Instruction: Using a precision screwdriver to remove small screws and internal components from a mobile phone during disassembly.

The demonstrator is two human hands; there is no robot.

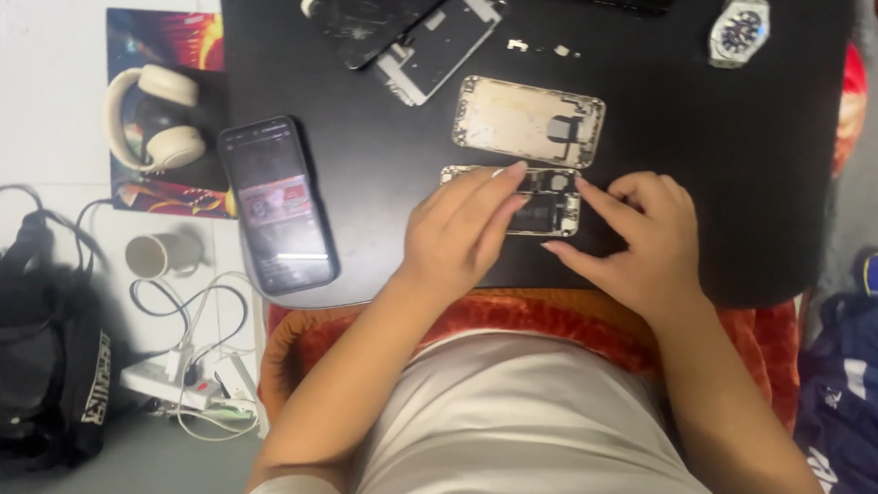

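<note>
- We take the opened phone body (546,205) on the black table (724,162) as our landmark; it lies near the table's front edge with its inner parts showing.
- Our left hand (460,233) lies flat over the left half of that phone body, fingers straight and close together, pressing down on it and gripping nothing.
- Our right hand (645,238) rests at its right end, forefinger on the top right corner and thumb at the lower edge, so the end sits pinched between them.
- Just beyond the phone body lies an empty gold rear housing (528,121), close to it; whether they touch we cannot tell.
- Farther beyond, to the left, lie a cracked screen panel (371,13) and a display assembly (440,45), overlapping.
- Beyond the housing are a few small loose parts (539,49).
- Well to the landmark's left is a working smartphone (276,203), screen lit.
- Far beyond it to the right lies a wristwatch (739,29).
</note>
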